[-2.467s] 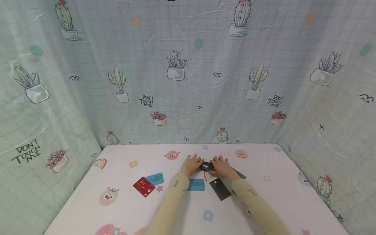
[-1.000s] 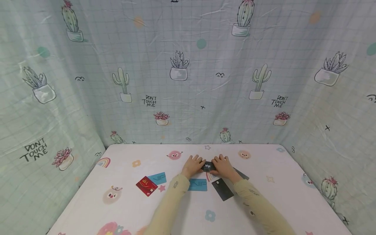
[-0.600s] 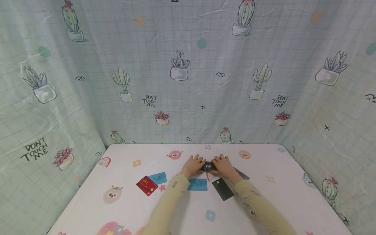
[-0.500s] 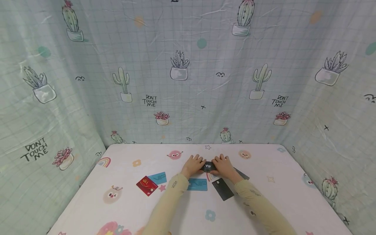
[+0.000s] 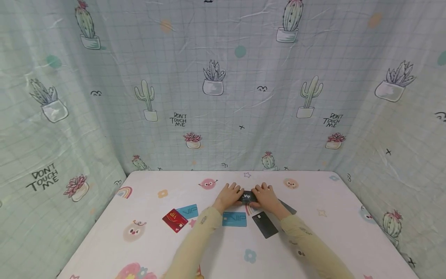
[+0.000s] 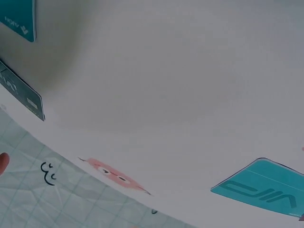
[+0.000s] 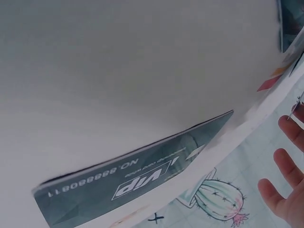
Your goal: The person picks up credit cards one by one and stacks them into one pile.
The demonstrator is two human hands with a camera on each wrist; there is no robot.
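Observation:
Both hands hold a small black VIP card (image 5: 247, 197) between them near the far side of the table. My left hand (image 5: 228, 196) pinches its left end, and my right hand (image 5: 266, 198) grips its right end. White "Vip" lettering faces the head camera, while the fingers cover the card's ends. I cannot tell whether it touches the table. In the right wrist view, fingers of the right hand (image 7: 287, 178) show at the right edge. Only a fingertip of the left hand (image 6: 4, 162) appears in the left wrist view.
On the white table (image 5: 209, 252) lie a red VIP card (image 5: 175, 220) overlapping a blue card (image 5: 188, 211), another blue card (image 5: 234, 219), and a black chip card (image 5: 265, 224). A grey-green VIP card (image 7: 142, 178) lies beside the right wrist. Patterned curtains (image 5: 223, 143) enclose the table.
The head view has shifted slightly. My left forearm has swung a little left, uncovering more of the middle blue card. Both hands stay on the black VIP card in about the same place.

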